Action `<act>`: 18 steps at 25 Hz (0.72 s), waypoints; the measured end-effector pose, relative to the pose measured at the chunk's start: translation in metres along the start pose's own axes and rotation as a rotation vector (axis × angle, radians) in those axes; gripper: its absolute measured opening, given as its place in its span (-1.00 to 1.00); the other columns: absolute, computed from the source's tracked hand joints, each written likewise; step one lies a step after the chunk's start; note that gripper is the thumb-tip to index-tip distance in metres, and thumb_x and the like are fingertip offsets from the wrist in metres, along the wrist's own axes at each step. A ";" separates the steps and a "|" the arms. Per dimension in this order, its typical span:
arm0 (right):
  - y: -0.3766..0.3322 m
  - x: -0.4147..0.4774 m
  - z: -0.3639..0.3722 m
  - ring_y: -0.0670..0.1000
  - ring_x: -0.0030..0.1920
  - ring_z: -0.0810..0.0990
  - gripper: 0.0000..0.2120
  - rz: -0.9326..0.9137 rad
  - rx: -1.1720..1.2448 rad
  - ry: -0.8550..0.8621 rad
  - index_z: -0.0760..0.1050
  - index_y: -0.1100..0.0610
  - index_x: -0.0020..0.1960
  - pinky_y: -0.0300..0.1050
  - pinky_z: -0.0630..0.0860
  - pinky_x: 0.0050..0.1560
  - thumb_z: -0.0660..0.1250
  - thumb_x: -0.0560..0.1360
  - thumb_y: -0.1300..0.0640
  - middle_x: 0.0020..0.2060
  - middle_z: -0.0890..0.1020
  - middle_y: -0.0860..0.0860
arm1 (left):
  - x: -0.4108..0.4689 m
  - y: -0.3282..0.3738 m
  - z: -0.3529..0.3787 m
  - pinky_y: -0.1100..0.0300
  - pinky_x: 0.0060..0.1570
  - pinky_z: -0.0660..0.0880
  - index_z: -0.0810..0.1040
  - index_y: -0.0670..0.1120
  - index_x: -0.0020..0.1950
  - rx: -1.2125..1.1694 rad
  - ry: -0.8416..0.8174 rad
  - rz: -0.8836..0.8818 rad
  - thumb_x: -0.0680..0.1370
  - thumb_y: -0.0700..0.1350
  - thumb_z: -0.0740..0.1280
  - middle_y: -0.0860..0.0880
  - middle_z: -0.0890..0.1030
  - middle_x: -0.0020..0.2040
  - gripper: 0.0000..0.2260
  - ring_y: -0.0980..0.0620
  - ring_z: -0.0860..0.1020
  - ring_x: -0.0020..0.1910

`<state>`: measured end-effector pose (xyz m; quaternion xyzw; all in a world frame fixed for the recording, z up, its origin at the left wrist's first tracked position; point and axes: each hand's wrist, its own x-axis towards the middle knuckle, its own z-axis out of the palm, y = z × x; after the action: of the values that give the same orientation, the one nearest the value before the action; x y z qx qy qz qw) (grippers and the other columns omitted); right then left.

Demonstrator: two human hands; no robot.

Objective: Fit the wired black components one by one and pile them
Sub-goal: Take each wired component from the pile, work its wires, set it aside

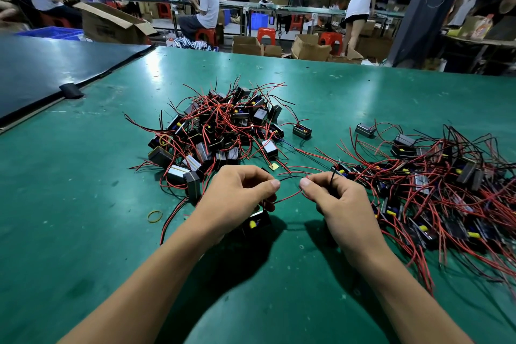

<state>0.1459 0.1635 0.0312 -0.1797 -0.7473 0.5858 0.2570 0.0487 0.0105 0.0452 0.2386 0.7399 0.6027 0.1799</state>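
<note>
Caution: the red lead (287, 198) runs in a slack loop between the two hands. A sharp pull from the right hand (332, 200) would likely strain it where it enters the black component (258, 222), or tear it free. Caution: loose leads from the right heap (446, 181) lie just beside the right wrist, and a snag there could drag neighbouring units along as the hand lifts. The left hand (237, 194) grips the component low under curled fingers, thumb pushed forward; if that grip slackens, the unit drops onto the green table (83, 190). The right hand is closed in a pinch, thumb against forefinger, on the red lead and on a thin black lead (332, 178) that stands up out of the fingers. The component is a small black box with a yellow part and a trace of blue on its near face. It sits low over the table, in front of the centre heap (220, 126) and left of the right heap. From beside the bench, it cannot be told whether it is fitted yet.
</note>
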 end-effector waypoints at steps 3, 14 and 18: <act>0.002 -0.001 0.001 -0.10 -0.36 0.40 -0.86 -0.010 -0.011 0.015 0.63 0.08 -0.24 -0.31 0.39 -0.30 0.46 0.50 0.11 -0.38 0.52 -0.01 | 0.001 -0.001 0.000 0.29 -0.36 0.50 0.63 -0.17 -0.17 0.005 0.068 -0.022 0.54 -0.17 0.42 -0.10 0.66 -0.32 -0.89 -0.04 0.68 -0.34; 0.002 0.000 -0.002 -0.20 -0.42 0.40 -0.87 -0.024 0.028 -0.046 0.62 0.12 -0.19 -0.40 0.36 -0.33 0.44 0.53 0.13 -0.45 0.51 -0.19 | 0.001 -0.004 -0.004 0.18 -0.06 0.57 0.61 -0.08 -0.04 0.292 0.267 0.150 0.51 -0.18 0.43 0.01 0.67 -0.22 -0.95 0.07 0.63 -0.18; 0.000 -0.001 0.001 -0.17 -0.42 0.36 -0.88 -0.059 0.029 -0.101 0.62 0.14 -0.16 -0.39 0.32 -0.36 0.44 0.53 0.12 -0.47 0.48 -0.17 | -0.007 0.004 0.011 0.42 -0.15 0.42 0.64 -0.14 -0.03 0.424 0.273 0.599 0.46 -0.31 0.42 0.03 0.64 -0.15 -0.87 0.15 0.54 -0.19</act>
<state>0.1461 0.1621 0.0307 -0.1240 -0.7559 0.5969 0.2388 0.0608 0.0160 0.0462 0.3937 0.7626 0.4885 -0.1573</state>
